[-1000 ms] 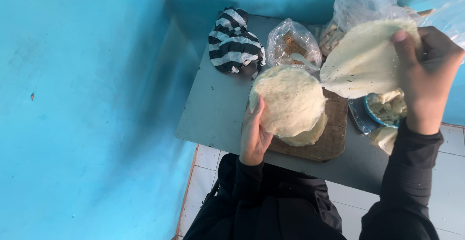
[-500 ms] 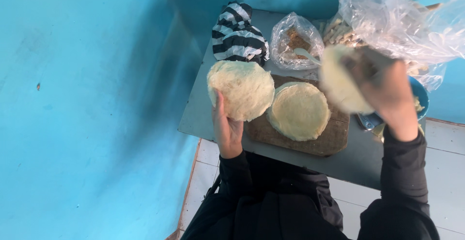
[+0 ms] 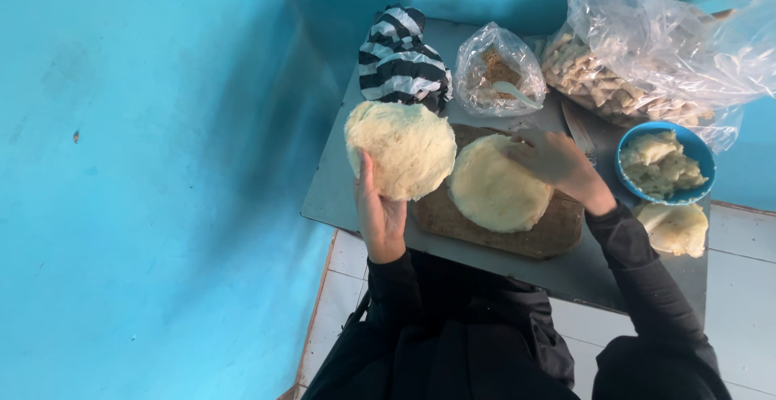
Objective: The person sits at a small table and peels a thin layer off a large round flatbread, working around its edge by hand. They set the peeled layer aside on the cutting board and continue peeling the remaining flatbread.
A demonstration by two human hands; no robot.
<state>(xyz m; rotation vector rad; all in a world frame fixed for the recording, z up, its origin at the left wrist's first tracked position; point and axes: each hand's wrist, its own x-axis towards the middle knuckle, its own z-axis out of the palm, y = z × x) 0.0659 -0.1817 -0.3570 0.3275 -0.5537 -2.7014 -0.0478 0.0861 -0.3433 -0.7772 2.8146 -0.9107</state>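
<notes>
The left hand [image 3: 380, 214] holds a round flat dough disc [image 3: 402, 149] upright above the worktop's [image 3: 339, 182] left edge, fingers closed behind it, thumb on its near face. The right hand [image 3: 554, 162] rests palm-down, fingers spread flat, on a second dough disc [image 3: 493, 194] lying on a brown wooden board [image 3: 525, 234]. Far of the board sit a striped cloth bundle [image 3: 402, 56] and a small clear bag [image 3: 495, 73]. To the right, a blue bowl [image 3: 703, 153] holds dough pieces, a large clear bag [image 3: 647, 52] lies beyond it, and another dough piece [image 3: 675, 228] lies near it.
</notes>
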